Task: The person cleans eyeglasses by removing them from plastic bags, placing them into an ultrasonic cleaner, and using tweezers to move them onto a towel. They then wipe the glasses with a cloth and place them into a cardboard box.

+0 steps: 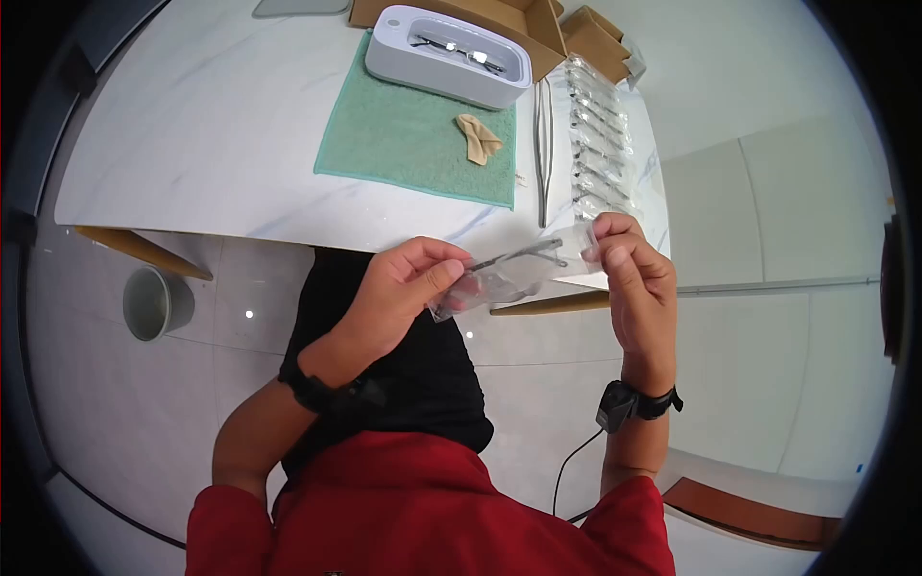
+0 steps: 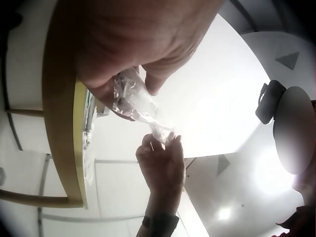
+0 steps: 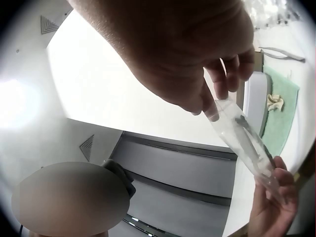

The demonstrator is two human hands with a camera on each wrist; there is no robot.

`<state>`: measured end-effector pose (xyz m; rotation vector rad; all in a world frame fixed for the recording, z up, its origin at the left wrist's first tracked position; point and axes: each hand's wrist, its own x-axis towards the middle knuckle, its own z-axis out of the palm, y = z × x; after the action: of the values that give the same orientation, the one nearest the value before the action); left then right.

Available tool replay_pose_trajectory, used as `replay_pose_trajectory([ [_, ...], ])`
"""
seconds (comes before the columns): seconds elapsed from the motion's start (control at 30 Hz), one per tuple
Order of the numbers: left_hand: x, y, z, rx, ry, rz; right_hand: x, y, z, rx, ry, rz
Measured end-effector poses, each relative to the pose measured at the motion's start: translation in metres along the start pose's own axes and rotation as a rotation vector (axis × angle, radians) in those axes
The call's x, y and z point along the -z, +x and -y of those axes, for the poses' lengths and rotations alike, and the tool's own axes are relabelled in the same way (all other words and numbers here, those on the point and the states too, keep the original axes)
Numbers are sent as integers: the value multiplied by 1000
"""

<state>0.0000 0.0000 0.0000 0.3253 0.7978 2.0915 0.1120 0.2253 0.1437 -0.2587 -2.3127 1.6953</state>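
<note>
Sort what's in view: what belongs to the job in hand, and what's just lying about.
Likely in the job:
clear bag, held by left hand and right hand
dark glasses inside it
row of bagged glasses
white tub with another pair inside
long tweezers
beige cloth
green towel

Probably just lying about:
bin
flat grey item, partly out of view
cardboard boxes, though possibly packaging

Right hand [image 3: 197, 61] pinches clear bag [image 3: 231, 134]; apparently glasses [image 3: 242, 121] inside.
</note>
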Motion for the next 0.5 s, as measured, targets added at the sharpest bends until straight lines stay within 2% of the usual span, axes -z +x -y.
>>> replay_pose_trajectory([
  [0.17,9,-3,-7,-1,142,-18,3,10,-4,-126,98,63],
  [0.3,7,-7,-21,21,253,-17,2,17,-5,-120,-26,240],
  [0.5,6,-8,-29,9,308,-27,-8,20,-10,-194,-113,231],
])
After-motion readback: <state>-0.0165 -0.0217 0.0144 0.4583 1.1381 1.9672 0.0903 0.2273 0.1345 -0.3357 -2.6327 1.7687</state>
